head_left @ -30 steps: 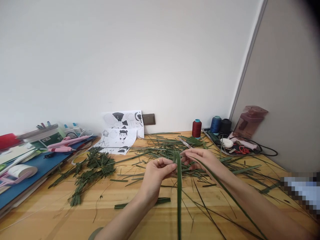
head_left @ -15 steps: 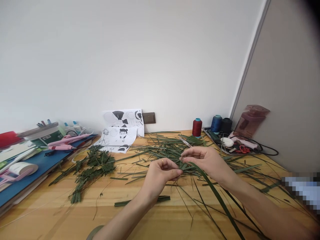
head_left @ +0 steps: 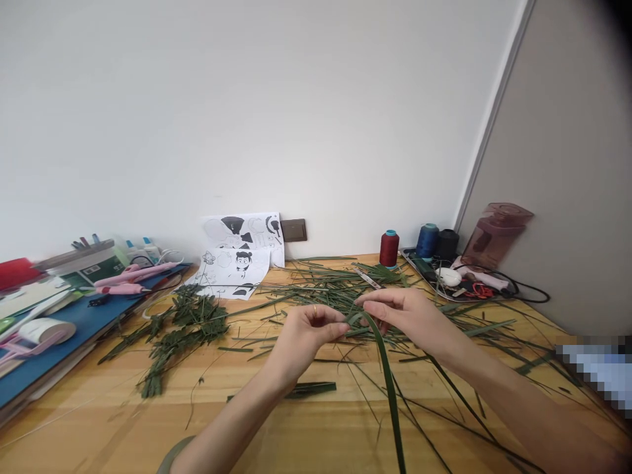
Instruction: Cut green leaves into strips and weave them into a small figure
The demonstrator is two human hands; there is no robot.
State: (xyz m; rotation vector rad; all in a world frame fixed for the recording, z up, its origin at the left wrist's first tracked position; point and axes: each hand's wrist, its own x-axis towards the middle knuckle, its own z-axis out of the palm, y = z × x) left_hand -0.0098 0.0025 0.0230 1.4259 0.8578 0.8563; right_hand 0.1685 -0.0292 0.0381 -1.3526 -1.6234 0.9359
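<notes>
The leaf strip [head_left: 388, 382], pinched by the left hand [head_left: 305, 336], arches rightward just beside the right hand [head_left: 417, 321], whose grip cannot be told, then runs lengthwise toward the viewer.

Leaf strip [head_left: 390, 388]: deep green. Tabletop [head_left: 123, 434]: yellow-brown wood, banded grain. Red spool [head_left: 390, 250] (turquoise at both ends), blue spool [head_left: 426, 242], black spool [head_left: 447, 245]. Paper [head_left: 224, 268]: white, black-and-grey drawings. Glue gun [head_left: 121, 289]: pink. Bottle [head_left: 498, 240]: see-through pink. Wall switch [head_left: 294, 230]: brown.

Left hand [head_left: 302, 337] is edging leftward and long green leaf strip [head_left: 388, 375] is hanging more steeply than half a second ago.
</notes>
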